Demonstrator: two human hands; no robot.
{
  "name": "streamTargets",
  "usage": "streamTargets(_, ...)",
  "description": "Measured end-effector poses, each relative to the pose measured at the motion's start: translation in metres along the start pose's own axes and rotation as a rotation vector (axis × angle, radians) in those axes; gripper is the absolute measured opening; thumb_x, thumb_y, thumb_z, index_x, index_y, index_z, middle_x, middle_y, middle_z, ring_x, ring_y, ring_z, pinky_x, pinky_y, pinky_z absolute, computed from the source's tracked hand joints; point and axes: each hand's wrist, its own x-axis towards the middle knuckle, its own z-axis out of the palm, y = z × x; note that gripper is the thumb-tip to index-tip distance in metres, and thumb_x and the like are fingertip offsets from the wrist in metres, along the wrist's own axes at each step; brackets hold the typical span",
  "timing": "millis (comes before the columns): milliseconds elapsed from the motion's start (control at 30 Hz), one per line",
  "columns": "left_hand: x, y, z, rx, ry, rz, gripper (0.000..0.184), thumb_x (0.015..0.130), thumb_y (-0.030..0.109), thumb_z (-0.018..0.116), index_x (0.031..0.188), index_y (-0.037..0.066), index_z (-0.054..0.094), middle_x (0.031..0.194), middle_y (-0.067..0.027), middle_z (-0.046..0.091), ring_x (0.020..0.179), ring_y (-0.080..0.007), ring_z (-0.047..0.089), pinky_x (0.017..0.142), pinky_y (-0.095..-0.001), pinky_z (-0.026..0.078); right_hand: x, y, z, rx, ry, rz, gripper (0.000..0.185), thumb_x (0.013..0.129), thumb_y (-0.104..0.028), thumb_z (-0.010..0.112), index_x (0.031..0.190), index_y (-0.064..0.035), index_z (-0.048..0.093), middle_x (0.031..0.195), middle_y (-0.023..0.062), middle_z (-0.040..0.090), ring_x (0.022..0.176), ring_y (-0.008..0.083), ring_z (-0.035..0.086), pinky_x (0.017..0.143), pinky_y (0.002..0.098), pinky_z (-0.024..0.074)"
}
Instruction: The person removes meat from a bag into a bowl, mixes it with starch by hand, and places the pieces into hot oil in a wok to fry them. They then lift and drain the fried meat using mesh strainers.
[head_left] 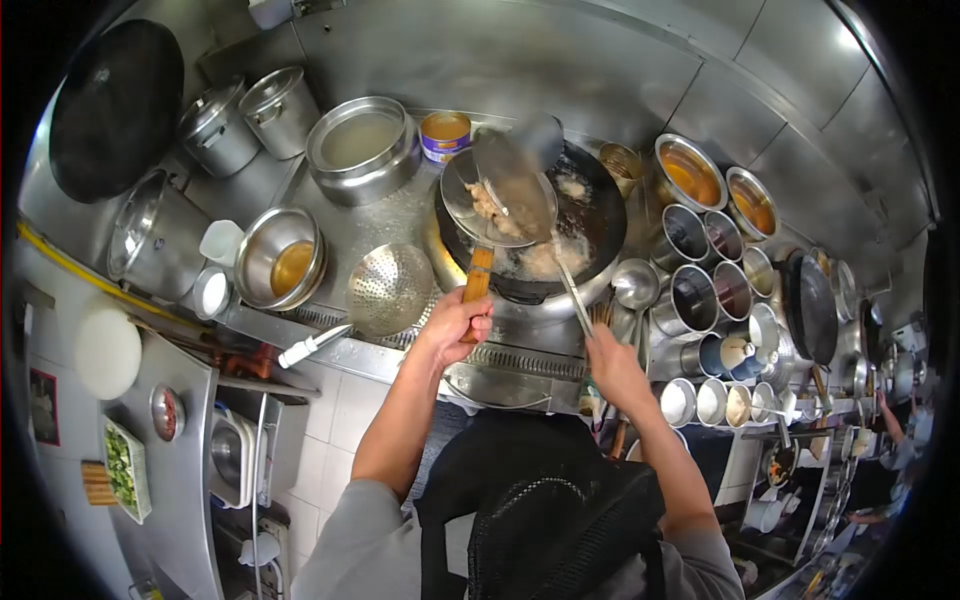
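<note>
My left hand [455,325] is wrapped round the wooden handle [480,280] of a round strainer [458,210], held over the wok. Several browned food pieces [490,208] lie in the strainer. My right hand [615,370] grips the long metal handle of a ladle [572,285]; its dark, blurred head seems to overlap the strainer. Below, the black wok [605,215] holds dark, bubbling oil with pale pieces of food [545,260] in it. A perforated skimmer [390,290] with a white grip rests left of the wok, and another ladle [635,284] sits to its right.
Steel pots [362,145], an open can [445,135] and a bowl of brown liquid [285,262] stand to the left. At the right are bowls of orange liquid [692,175] and several metal containers [692,298]. A tray of green vegetables [124,470] lies far left.
</note>
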Motion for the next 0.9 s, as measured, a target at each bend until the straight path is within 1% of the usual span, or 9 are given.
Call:
streamTargets(67,-0.008,-0.005,-0.003,0.082,0.036,0.033,0.014,0.102,-0.001,0.059,0.109,0.005,0.049,0.086,-0.0047,0.054,0.059,-0.0088,0.048,0.05,-0.027,0.041,0.016,0.028,0.03,-0.162,0.04,-0.05,0.012,0.108,-0.018,0.052,0.107,-0.0063,0.051,0.079,0.0337,0.063,0.08,0.0593,0.061,0.068,0.0669,0.0443)
streamTargets(200,-0.015,0.002,-0.023,0.08,0.024,0.018,0.019,0.101,-0.002,0.059,0.111,0.007,0.047,0.085,-0.0039,0.053,0.059,-0.0091,0.048,0.049,-0.0274,0.041,0.003,-0.02,-0.004,-0.024,0.077,0.011,0.01,0.107,-0.015,0.054,0.107,-0.005,0.052,0.078,0.0338,0.064,0.077,0.0596,0.061,0.068,0.0672,0.0445)
streamTargets(333,-0.034,0.003,-0.009,0.109,0.013,0.054,0.022,0.099,-0.002,0.058,0.112,0.008,0.045,0.084,-0.0033,0.052,0.058,-0.0092,0.048,0.047,-0.0273,0.041,0.011,0.015,0.038,-0.154,0.086,-0.058,0.009,0.106,-0.014,0.053,0.104,-0.0048,0.051,0.077,0.0342,0.063,0.075,0.0595,0.061,0.066,0.0676,0.0445)
streamTargets(500,-0.027,0.001,-0.005,0.361,0.178,0.142,0.022,0.098,-0.001,0.056,0.111,0.008,0.042,0.08,-0.0021,0.05,0.055,-0.0102,0.048,0.044,-0.0285,0.041,0.007,-0.01,0.021,-0.045,0.109,-0.037,0.011,0.106,-0.016,0.054,0.104,-0.0054,0.051,0.081,0.0354,0.064,0.079,0.06,0.062,0.071,0.0677,0.0453)
streamTargets(567,-0.027,0.0,-0.001,0.371,0.187,0.156,0.021,0.098,-0.001,0.056,0.112,0.007,0.042,0.08,-0.0021,0.05,0.055,-0.0108,0.048,0.044,-0.0293,0.041,-0.003,-0.02,0.018,0.018,0.108,-0.03,0.01,0.105,-0.014,0.055,0.104,-0.0049,0.051,0.078,0.0344,0.063,0.077,0.0592,0.062,0.069,0.0672,0.0456)
streamTargets(667,-0.029,-0.007,0.002,0.451,0.207,0.173,0.033,0.096,-0.002,0.056,0.126,0.006,0.043,0.081,0.0002,0.048,0.056,-0.0092,0.047,0.045,-0.0286,0.04,0.013,0.028,0.046,-0.012,0.043,0.017,0.014,0.108,-0.02,0.054,0.106,-0.0062,0.053,0.084,0.0341,0.064,0.083,0.0602,0.059,0.072,0.0667,0.0432)
streamTargets(733,-0.028,-0.008,-0.001,0.635,0.302,0.24,0.032,0.097,-0.001,0.056,0.126,0.003,0.044,0.08,-0.0013,0.047,0.055,-0.0112,0.049,0.044,-0.0315,0.041,0.021,0.031,0.043,-0.074,0.055,0.024,0.014,0.108,-0.021,0.054,0.106,-0.0074,0.053,0.085,0.0337,0.064,0.084,0.0593,0.06,0.07,0.0671,0.0428)
streamTargets(867,-0.027,-0.006,0.011,0.686,0.336,0.314,0.031,0.097,0.001,0.055,0.126,0.001,0.045,0.081,-0.0033,0.047,0.056,-0.011,0.05,0.043,-0.0321,0.042,0.007,0.018,0.037,0.05,0.123,-0.001,0.013,0.107,-0.021,0.053,0.106,-0.0078,0.053,0.083,0.0339,0.063,0.081,0.0592,0.061,0.07,0.068,0.0428)
streamTargets(900,-0.028,-0.003,0.016,0.807,0.371,0.317,0.033,0.098,0.002,0.054,0.13,0.0,0.045,0.084,-0.0102,0.054,0.057,-0.0193,0.057,0.047,-0.0381,0.047,0.012,0.036,0.047,0.026,0.074,0.004,0.013,0.107,-0.021,0.053,0.107,-0.0081,0.054,0.085,0.0339,0.064,0.082,0.0596,0.061,0.072,0.0684,0.0438)
